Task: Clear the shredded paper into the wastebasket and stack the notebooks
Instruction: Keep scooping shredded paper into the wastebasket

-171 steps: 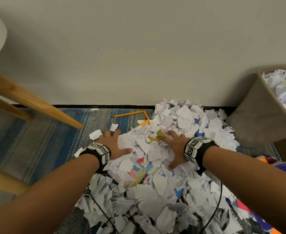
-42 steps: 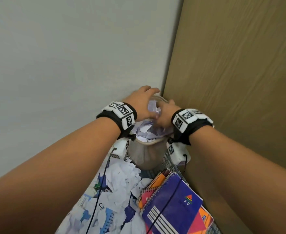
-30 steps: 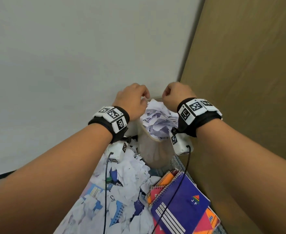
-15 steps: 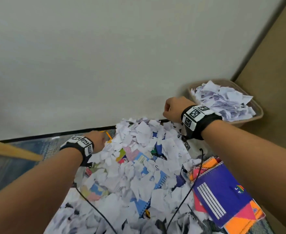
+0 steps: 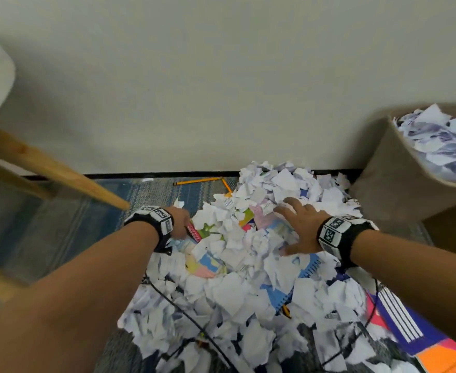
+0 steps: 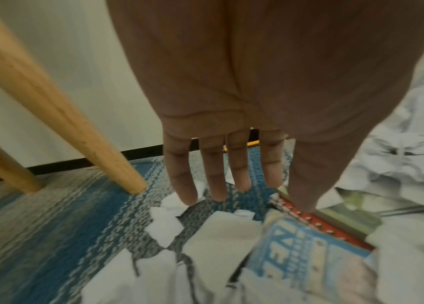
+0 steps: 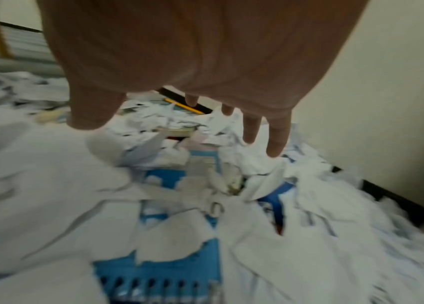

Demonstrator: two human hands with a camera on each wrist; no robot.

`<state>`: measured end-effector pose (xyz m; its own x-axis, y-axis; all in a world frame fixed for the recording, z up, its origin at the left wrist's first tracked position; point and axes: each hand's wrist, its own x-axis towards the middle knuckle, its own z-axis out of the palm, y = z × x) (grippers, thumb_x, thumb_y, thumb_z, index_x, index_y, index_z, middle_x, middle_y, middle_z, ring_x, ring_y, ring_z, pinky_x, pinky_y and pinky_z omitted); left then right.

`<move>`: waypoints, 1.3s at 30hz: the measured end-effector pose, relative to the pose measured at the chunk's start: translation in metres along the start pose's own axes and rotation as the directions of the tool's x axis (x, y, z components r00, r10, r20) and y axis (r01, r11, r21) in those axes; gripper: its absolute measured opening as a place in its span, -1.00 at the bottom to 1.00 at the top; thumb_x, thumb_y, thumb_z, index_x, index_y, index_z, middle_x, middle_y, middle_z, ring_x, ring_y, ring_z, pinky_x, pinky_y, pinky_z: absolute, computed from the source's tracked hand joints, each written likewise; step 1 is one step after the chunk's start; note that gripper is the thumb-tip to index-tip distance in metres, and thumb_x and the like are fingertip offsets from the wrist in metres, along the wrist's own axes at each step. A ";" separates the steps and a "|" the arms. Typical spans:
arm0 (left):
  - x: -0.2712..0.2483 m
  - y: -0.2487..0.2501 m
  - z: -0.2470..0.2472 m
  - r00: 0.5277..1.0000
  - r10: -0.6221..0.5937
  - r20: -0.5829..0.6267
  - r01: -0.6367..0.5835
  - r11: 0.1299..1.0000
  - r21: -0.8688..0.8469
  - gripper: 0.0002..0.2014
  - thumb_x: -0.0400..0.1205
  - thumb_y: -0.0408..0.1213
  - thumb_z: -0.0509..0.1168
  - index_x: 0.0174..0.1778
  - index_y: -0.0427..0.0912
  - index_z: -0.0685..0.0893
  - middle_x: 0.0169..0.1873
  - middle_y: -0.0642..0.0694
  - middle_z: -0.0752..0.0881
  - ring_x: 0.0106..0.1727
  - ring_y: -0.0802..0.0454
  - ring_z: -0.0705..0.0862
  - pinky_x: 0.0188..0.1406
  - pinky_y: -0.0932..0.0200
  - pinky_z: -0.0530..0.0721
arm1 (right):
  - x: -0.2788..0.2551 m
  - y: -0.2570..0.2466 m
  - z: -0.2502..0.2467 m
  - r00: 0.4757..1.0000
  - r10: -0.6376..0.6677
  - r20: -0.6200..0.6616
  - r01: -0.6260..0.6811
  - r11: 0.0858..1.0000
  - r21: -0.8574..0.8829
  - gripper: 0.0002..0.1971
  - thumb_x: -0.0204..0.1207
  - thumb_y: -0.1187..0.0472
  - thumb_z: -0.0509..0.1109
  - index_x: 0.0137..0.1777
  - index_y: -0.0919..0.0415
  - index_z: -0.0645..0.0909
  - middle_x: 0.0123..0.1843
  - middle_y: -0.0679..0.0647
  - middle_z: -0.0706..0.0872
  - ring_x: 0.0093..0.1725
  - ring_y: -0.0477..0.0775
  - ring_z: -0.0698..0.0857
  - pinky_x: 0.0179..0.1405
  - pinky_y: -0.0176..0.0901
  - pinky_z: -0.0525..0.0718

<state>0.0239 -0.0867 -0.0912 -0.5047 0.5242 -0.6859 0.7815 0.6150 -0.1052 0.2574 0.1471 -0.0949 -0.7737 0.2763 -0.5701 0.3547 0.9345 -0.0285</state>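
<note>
A big pile of shredded paper point(image 5: 248, 254) covers the carpet. My right hand point(image 5: 299, 227) lies spread and flat on the pile's top; in the right wrist view its fingers point(image 7: 278, 142) are straight over the scraps. My left hand point(image 5: 179, 222) is at the pile's left edge, fingers straight point(image 6: 187, 191) and thumb by a red-spiral notebook point(image 6: 322, 224). A blue spiral notebook point(image 5: 307, 267) shows through the paper. A purple striped notebook point(image 5: 399, 319) lies at the lower right. The beige wastebasket point(image 5: 399, 189) at the right is heaped with paper.
Wooden chair legs point(image 5: 60, 173) slant down at the left, close to my left wrist. Two yellow pencils point(image 5: 197, 181) lie by the baseboard. Black cables point(image 5: 194, 327) run over the pile. A brown cabinet side point(image 5: 453, 238) stands beyond the basket. Blue-grey carpet point(image 5: 60, 224) lies at the left.
Both hands left the wastebasket, where they let paper go, and came back left and down. They have opened out from fists; the right now lies on the pile.
</note>
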 end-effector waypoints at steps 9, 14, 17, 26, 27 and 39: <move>0.006 -0.064 0.061 0.977 -0.159 0.142 0.168 0.984 -0.056 -0.35 0.55 -0.06 0.42 0.53 -0.16 0.40 0.51 -0.17 0.45 0.47 -0.15 0.47 0.42 0.02 0.49 | -0.005 -0.069 0.037 0.837 -0.544 0.057 0.541 0.809 -0.231 0.03 0.31 -0.41 0.41 0.65 -0.28 -0.14 0.73 0.07 -0.18 0.67 0.26 0.04 0.56 0.37 0.19; 0.010 -0.062 0.075 0.970 -0.166 0.179 0.176 0.984 -0.041 -0.31 0.51 0.11 0.42 0.48 -0.17 0.44 0.42 -0.19 0.52 0.38 -0.17 0.54 0.29 0.05 0.54 | -0.001 -0.075 0.044 0.811 -0.535 0.237 0.585 0.752 -0.305 0.04 0.33 -0.27 0.53 0.65 -0.33 -0.11 0.73 -0.01 -0.29 0.69 0.35 -0.13 0.59 0.46 0.01; 0.020 -0.050 0.078 0.981 -0.133 0.144 0.139 0.990 -0.029 -0.37 0.51 0.21 0.35 0.27 -0.28 0.62 0.27 -0.28 0.64 0.25 -0.23 0.62 0.21 -0.01 0.62 | 0.007 -0.070 0.049 0.858 -0.461 0.225 0.511 0.809 -0.290 -0.06 0.42 -0.21 0.48 0.64 -0.34 -0.09 0.73 -0.02 -0.31 0.70 0.34 -0.16 0.59 0.47 0.00; 0.038 -0.027 0.032 0.983 -0.116 -0.140 0.097 0.986 -0.137 -0.59 0.65 0.01 0.22 0.32 -0.16 0.59 0.23 -0.23 0.64 0.16 -0.22 0.64 0.13 0.00 0.66 | 0.028 -0.046 0.029 0.947 -0.298 0.118 0.320 0.907 -0.274 -0.29 0.54 -0.14 0.33 0.61 -0.28 0.06 0.74 0.03 -0.10 0.69 0.29 0.01 0.55 0.43 0.23; 0.041 -0.023 0.029 0.986 -0.091 -0.139 0.071 0.987 -0.145 -0.61 0.68 -0.02 0.21 0.32 -0.18 0.61 0.23 -0.21 0.66 0.17 -0.20 0.65 0.15 0.02 0.65 | 0.028 -0.044 0.027 0.952 -0.287 0.110 0.307 0.914 -0.266 -0.33 0.54 -0.13 0.32 0.60 -0.26 0.10 0.73 0.02 -0.08 0.68 0.29 0.05 0.54 0.40 0.28; 0.052 -0.002 0.045 0.987 -0.096 -0.129 0.066 0.975 -0.214 -0.40 0.62 -0.10 0.26 0.57 -0.08 0.25 0.45 -0.27 0.40 0.41 -0.31 0.47 0.36 -0.19 0.52 | 0.028 -0.017 -0.005 0.981 -0.092 -0.174 0.080 0.994 -0.074 -0.44 0.52 -0.07 0.34 0.50 -0.06 0.28 0.63 0.09 0.11 0.34 0.21 0.48 0.16 0.08 0.68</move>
<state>0.0127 -0.0873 -0.1585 -0.6202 0.5346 -0.5740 0.6496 0.7602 0.0062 0.2269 0.1405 -0.1067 -0.8823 0.2243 -0.4139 0.2521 0.9676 -0.0130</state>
